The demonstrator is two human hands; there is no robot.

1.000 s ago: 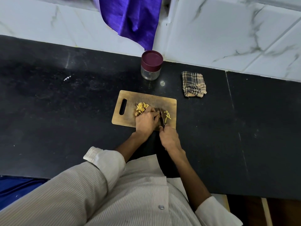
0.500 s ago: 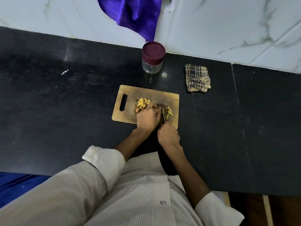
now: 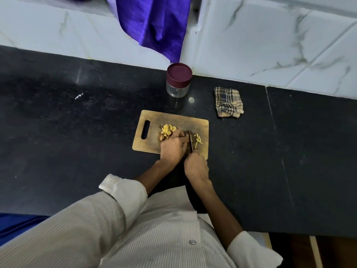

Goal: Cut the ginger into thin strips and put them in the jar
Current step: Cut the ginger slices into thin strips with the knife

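Head view: the left hand [image 3: 173, 147] is pressing curled fingers down on ginger being cut on the wooden cutting board [image 3: 154, 141], lying on the black table [image 3: 77, 142]. The right hand [image 3: 196, 166] is gripping the knife [image 3: 190, 142], its blade pointing away from the person. Ginger slices [image 3: 167, 130] are lying left of the blade, thin strips [image 3: 198, 140] right. The lidded jar [image 3: 178, 80] is standing upright beyond the board. No writing is readable.

shirt [image 3: 123, 238]: pale, fine stripes | cuffs [image 3: 123, 192]: white, rolled up on both forearms | button [image 3: 192, 242]: small, grey | hands [image 3: 173, 147]: bare
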